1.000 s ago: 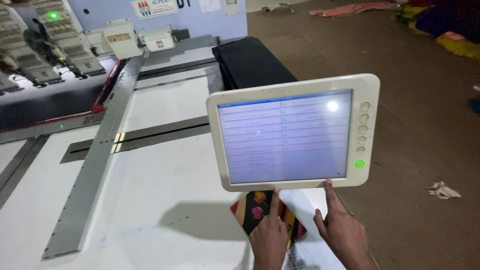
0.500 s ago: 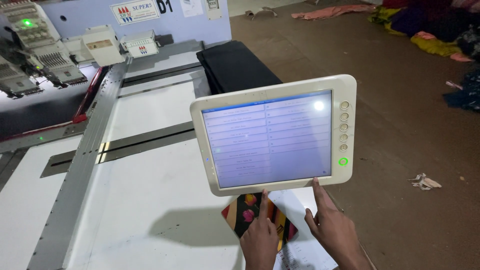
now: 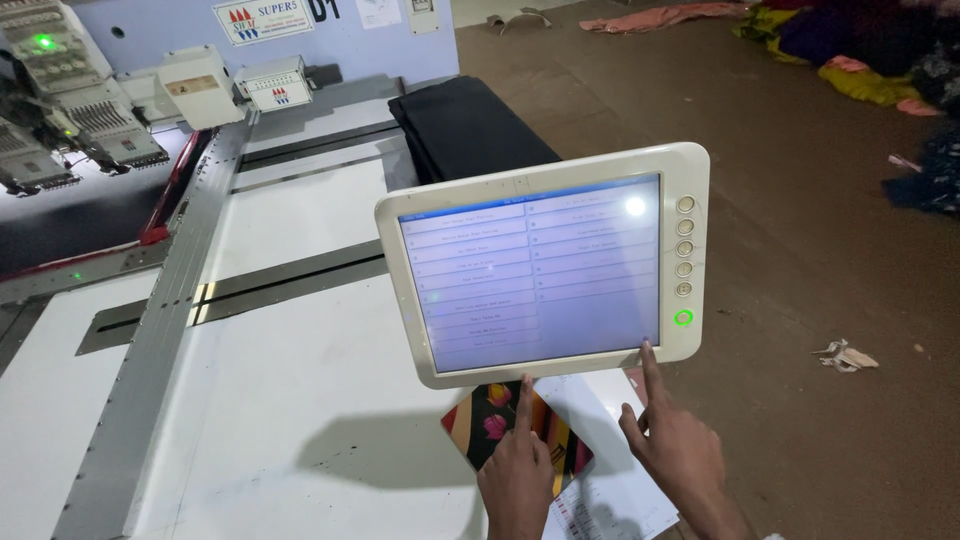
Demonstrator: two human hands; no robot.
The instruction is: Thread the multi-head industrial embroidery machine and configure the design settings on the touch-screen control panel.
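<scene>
At right edge of the white surface (image 3: 300,420) stands the touch panel (image 3: 545,265). Right hand (image 3: 675,455) holds nothing, index tip on screen's lower right corner; left hand (image 3: 518,475), also empty, points at bottom bezel. Tap lightly w/ one fingertip only, keep other fingers off screen.
</scene>
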